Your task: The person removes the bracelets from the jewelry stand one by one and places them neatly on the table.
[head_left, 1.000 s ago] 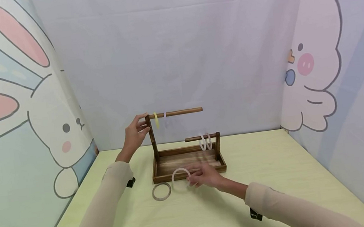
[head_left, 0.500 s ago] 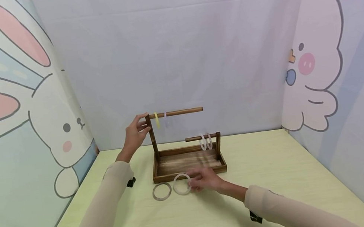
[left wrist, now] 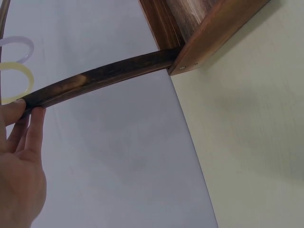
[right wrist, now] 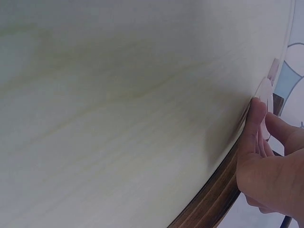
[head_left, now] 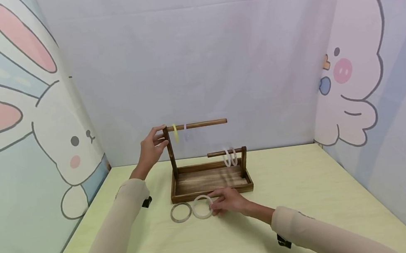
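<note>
My left hand point(head_left: 149, 151) grips the top of the tall post point(head_left: 172, 157) of a brown wooden bangle stand, thumb and fingers on either side. A yellow bangle point(head_left: 176, 134) and a pale lavender one hang beside it on the upper bar point(head_left: 206, 123). In front of the stand's tray point(head_left: 186, 197), my right hand point(head_left: 231, 200) pinches the right edge of a whitish translucent bangle point(head_left: 194, 212), low at the tabletop. Whether that bangle lies fully flat is hard to tell. Just left of it lies a greyish bangle point(head_left: 181, 221).
Two pale bangles, one a white bangle point(head_left: 226, 159), hang on the short lower bar point(head_left: 213, 155) at the right. The light yellow table point(head_left: 292, 183) meets a plain cloth backdrop point(head_left: 195, 60), with printed cartoon panels at both sides.
My right hand has lowered the whitish bangle from a raised, upright tilt to the tabletop, beside the greyish one. The left hand has stayed on the post.
</note>
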Motion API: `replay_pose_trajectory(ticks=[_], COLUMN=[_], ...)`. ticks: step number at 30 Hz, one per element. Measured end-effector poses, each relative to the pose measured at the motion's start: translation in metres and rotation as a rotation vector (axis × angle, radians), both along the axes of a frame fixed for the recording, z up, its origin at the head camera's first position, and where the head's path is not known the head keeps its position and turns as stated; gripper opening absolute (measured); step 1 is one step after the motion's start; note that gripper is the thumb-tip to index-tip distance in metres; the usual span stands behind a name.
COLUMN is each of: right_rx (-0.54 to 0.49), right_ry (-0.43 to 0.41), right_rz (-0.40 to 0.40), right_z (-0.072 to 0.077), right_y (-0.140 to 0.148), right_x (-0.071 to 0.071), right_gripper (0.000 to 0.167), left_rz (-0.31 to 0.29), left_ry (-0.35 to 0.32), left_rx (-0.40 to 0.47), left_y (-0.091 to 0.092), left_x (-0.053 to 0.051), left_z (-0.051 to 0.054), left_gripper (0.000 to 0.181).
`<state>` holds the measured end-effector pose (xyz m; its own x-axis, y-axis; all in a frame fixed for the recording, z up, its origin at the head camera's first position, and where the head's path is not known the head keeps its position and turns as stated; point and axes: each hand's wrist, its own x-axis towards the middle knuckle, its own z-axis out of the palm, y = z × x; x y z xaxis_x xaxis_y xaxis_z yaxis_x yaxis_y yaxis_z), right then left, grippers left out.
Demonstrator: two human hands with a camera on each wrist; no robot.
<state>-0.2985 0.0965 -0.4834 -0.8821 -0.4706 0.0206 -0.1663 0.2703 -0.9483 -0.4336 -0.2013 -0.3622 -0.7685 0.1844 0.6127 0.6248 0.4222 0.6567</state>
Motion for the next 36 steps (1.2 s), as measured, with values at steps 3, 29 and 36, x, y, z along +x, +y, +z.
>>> replay_pose_trajectory(ticks=[3,29,36], right_rx=[0.000,-0.102,-0.094], right_ry=[-0.001,0.082,0.084], right_rz=[-0.008,-0.109,-0.166], right_z=[-0.001,-0.009,-0.013], right_y=[-0.001,-0.006,-0.007], right_x=[0.000,0.007,0.005], right_gripper=[0.039,0.037,0.035], left_rz=[0.004,-0.003,-0.004], left_ry=[-0.003,0.014,0.013], left_rx=[-0.001,-0.001,-0.003], left_y=[0.000,0.001,0.001], left_x=[0.000,-0.003,-0.003], left_z=[0.000,-0.002,-0.002], left_gripper=[0.059,0.059,0.060])
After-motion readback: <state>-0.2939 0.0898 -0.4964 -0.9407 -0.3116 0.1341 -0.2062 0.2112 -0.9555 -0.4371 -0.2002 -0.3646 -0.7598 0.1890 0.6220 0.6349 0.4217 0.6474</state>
